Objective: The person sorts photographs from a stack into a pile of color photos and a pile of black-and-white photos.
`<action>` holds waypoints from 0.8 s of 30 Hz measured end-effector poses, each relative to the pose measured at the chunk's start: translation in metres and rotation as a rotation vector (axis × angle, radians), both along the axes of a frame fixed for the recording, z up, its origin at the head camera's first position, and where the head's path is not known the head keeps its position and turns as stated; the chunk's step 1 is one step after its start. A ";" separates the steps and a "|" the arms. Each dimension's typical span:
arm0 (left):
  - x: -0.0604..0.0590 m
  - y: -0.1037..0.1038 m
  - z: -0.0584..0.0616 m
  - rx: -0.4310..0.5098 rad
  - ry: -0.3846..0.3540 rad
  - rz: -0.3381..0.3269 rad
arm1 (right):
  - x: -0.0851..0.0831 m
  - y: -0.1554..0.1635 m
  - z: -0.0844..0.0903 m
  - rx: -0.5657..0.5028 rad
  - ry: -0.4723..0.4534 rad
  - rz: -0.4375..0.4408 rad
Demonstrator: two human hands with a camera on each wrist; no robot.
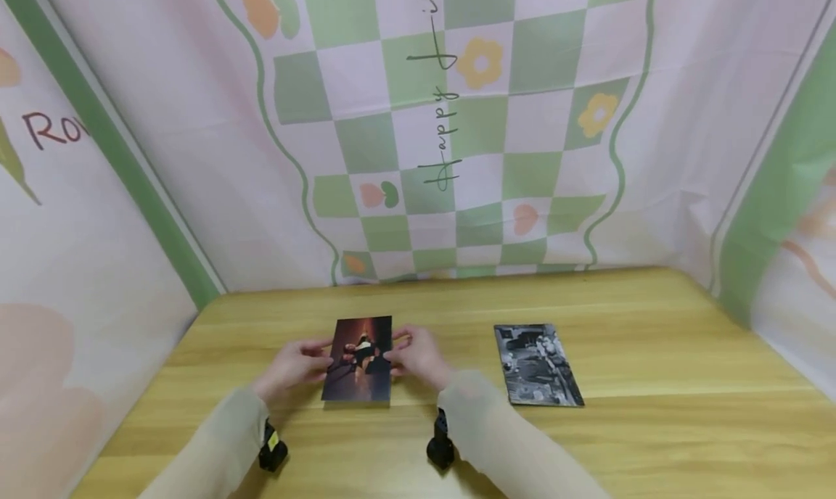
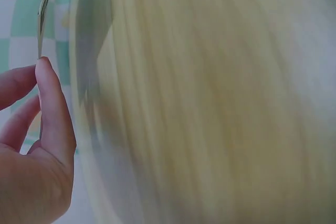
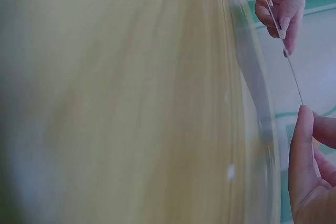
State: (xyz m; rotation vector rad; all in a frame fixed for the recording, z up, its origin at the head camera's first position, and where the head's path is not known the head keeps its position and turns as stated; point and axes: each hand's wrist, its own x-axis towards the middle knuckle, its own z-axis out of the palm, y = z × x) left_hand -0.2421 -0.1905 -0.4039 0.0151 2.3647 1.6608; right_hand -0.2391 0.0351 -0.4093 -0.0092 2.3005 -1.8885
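Between both hands is a dark, reddish colour photo print [image 1: 359,368], held above the table with its picture side toward the head camera. My left hand [image 1: 297,365] pinches its left edge, thumb in front and fingers behind. On the opposite edge my right hand [image 1: 418,355] pinches it the same way. Seen from the left wrist, the photo print [image 2: 43,19] is a thin edge-on strip at the left hand's fingertips [image 2: 44,66]. The right wrist view also shows the photo print [image 3: 294,74] edge-on, spanning from one hand to the other.
A black-and-white photo stack or print [image 1: 538,365] lies on the wooden table [image 1: 653,354] to the right of the right hand. Behind the table hangs a green-and-white checked cloth [image 1: 457,136]. Black wrist cameras [image 1: 440,448] sit under both wrists.
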 end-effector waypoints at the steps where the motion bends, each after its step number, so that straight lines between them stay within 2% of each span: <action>1: 0.000 -0.003 -0.001 -0.010 0.001 0.007 | 0.000 -0.003 0.000 0.003 0.004 0.007; 9: 0.004 -0.011 -0.003 -0.072 -0.002 0.035 | -0.003 -0.017 -0.004 0.036 0.000 0.026; 16: 0.008 -0.011 -0.004 -0.076 -0.030 0.058 | -0.006 -0.020 -0.007 0.069 -0.015 0.010; 24: 0.007 -0.010 -0.004 -0.094 -0.024 0.043 | -0.004 -0.021 -0.005 0.105 -0.031 -0.008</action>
